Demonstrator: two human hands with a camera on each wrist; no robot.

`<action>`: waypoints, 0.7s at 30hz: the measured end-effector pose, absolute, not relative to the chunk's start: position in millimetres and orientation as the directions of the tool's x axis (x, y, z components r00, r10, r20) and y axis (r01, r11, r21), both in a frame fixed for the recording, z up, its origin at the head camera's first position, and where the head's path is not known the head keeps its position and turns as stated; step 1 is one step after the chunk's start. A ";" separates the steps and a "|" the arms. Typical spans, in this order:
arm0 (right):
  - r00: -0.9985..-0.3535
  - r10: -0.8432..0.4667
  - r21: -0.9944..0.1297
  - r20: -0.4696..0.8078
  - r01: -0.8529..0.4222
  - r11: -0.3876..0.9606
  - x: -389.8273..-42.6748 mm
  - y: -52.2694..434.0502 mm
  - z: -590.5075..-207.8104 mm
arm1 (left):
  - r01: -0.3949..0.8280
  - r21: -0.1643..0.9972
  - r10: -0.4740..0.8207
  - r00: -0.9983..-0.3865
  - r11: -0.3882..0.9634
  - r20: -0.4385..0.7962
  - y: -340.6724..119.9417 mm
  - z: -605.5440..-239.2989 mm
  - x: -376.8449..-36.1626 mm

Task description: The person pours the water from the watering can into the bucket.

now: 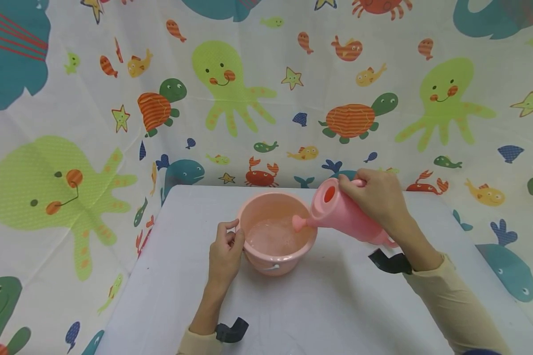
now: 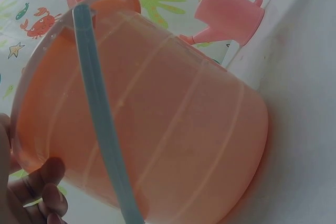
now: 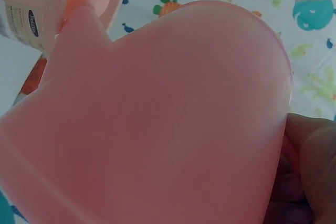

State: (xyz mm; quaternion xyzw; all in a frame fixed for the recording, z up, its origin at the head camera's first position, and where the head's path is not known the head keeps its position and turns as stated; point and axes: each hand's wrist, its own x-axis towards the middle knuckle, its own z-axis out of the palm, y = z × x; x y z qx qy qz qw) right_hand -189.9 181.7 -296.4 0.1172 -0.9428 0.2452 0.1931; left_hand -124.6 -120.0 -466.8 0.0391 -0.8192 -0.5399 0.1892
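A pink bucket (image 1: 279, 264) stands on the white table, with what looks like clear water inside. My left hand (image 1: 225, 254) grips its left rim; in the left wrist view those fingers (image 2: 39, 187) bend at the rim beside a grey-blue bail handle (image 2: 100, 98). To the right, my right hand (image 1: 377, 195) holds a pink watering can (image 1: 348, 214) from above. The can is tilted, and its spout head reaches over the bucket's right rim. Close up, the can's body (image 3: 173, 114) covers most of the right wrist view and partly hides that hand (image 3: 310, 166).
The white table (image 1: 173, 276) has a sea-animal curtain (image 1: 257, 54) behind it and along its sides. In the left wrist view, an upright pink watering can (image 2: 228, 11) stands past the bucket. A printed label (image 3: 23, 24) shows at the right wrist view's upper left.
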 end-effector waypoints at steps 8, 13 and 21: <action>-0.898 -0.134 -0.405 0.419 -0.317 0.858 -190.4 180.3 -295.8 | 0.147 0.897 -0.269 -0.923 0.416 0.276 -119.9 -466.3 -124.5; -0.892 -0.153 -0.390 0.425 -0.333 0.859 -191.3 179.1 -295.0 | 0.143 0.898 -0.270 -0.924 0.416 0.272 -119.7 -466.0 -124.2; -0.889 -0.165 -0.381 0.428 -0.343 0.859 -191.0 175.3 -292.6 | 0.146 0.899 -0.268 -0.924 0.413 0.273 -119.8 -466.5 -124.5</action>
